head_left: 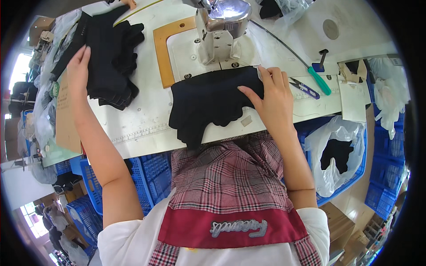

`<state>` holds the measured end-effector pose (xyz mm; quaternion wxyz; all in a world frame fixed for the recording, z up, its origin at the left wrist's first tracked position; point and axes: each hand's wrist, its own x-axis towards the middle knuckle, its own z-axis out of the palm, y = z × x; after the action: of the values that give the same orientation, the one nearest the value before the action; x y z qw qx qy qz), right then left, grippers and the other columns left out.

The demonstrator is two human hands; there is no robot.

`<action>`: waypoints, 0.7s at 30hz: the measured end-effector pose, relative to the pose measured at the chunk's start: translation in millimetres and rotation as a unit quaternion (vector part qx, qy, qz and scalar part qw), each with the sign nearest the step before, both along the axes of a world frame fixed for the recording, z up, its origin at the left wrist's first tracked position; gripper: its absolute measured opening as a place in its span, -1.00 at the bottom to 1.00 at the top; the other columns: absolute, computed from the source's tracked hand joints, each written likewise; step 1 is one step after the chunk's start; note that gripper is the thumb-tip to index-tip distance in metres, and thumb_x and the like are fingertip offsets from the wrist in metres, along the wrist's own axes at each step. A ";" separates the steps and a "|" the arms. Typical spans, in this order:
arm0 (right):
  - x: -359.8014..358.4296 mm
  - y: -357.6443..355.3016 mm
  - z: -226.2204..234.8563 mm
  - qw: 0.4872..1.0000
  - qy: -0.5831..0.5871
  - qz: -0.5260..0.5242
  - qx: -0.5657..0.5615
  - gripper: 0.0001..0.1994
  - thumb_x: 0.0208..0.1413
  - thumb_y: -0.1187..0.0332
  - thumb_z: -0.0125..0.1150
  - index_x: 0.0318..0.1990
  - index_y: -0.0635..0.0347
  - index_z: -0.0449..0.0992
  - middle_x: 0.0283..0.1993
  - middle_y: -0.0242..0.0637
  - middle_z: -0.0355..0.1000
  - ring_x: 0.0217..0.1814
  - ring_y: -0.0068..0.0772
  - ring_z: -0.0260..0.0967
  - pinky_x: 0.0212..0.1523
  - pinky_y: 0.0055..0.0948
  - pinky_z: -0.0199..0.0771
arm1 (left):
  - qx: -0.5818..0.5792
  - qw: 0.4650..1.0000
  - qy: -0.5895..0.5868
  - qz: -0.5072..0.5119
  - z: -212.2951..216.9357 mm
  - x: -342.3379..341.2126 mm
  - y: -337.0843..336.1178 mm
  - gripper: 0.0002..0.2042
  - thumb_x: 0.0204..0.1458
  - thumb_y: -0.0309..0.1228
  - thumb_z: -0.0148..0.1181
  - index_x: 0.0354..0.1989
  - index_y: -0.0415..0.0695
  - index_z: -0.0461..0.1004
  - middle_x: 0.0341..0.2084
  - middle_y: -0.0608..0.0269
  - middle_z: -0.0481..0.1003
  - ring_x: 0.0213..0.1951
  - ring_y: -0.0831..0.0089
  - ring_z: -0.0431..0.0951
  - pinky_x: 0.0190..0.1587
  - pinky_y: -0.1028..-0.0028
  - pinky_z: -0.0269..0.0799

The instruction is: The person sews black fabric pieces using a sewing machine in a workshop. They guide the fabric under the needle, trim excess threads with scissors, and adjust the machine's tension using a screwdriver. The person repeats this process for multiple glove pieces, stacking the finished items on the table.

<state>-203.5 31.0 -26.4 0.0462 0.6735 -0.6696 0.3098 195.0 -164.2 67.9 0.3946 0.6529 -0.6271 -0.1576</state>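
Observation:
A dark fabric piece [213, 99] lies in front of the sewing machine [219, 35], with a wavy lower edge that hangs toward the table's front. At its upper right corner my right hand [276, 95] grips the cloth, thumb on top and fingers curled at the edge. Over at the far left, a pile of black fabric pieces [108, 66] rests on the table, their edges layered and uneven. My left hand [80, 68] pinches black cloth at the pile's left side; its fingertips are partly hidden.
A green-handled screwdriver [320, 82] and purple thread snips [306, 88] lie right of my right hand. A tan L-shaped guide [164, 57] borders the machine plate. Below the table's right side, a blue crate [360, 164] holds a clear plastic bag [316, 173] with dark cloth.

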 end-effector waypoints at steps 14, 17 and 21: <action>9.6 -5.9 49.4 0.943 -0.315 0.084 -0.060 -0.75 0.03 0.52 0.28 -0.11 0.27 0.46 -0.42 -0.30 0.48 -0.43 -0.46 0.38 -0.31 -0.51 0.38 | -0.206 0.919 -0.112 -0.317 -10.6 -160.9 106.9 -0.75 0.00 -0.34 0.31 -0.14 -0.12 0.55 -0.26 0.22 0.55 -0.08 0.25 0.47 0.01 0.38 0.35; 6.1 -15.1 77.4 0.909 -0.378 0.170 -0.041 -0.73 0.06 0.57 0.23 -0.05 0.27 0.47 -0.44 -0.35 0.45 -0.45 -0.64 0.29 -0.31 -0.60 0.34 | -0.049 0.918 0.065 -0.388 -10.7 -196.9 119.8 -0.80 0.06 -0.35 0.28 -0.20 -0.19 0.53 -0.38 0.28 0.54 -0.28 0.45 0.49 -0.16 0.49 0.38; -5.8 -24.2 100.5 0.950 -0.234 0.188 -0.083 -0.61 -0.09 0.68 0.10 -0.03 0.28 0.48 -0.21 -0.21 0.47 -0.22 -0.33 0.41 -0.11 -0.45 0.41 | 0.060 0.908 0.234 -0.341 -1.7 -210.2 115.0 -0.82 0.15 -0.34 0.21 -0.33 -0.23 0.50 -0.60 0.52 0.40 -0.51 0.79 0.29 -0.44 0.68 0.21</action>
<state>-209.3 6.8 74.2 -0.1151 0.6897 -0.4942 0.5165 -15.2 -49.2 66.3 0.4125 0.3659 -0.6907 -0.4679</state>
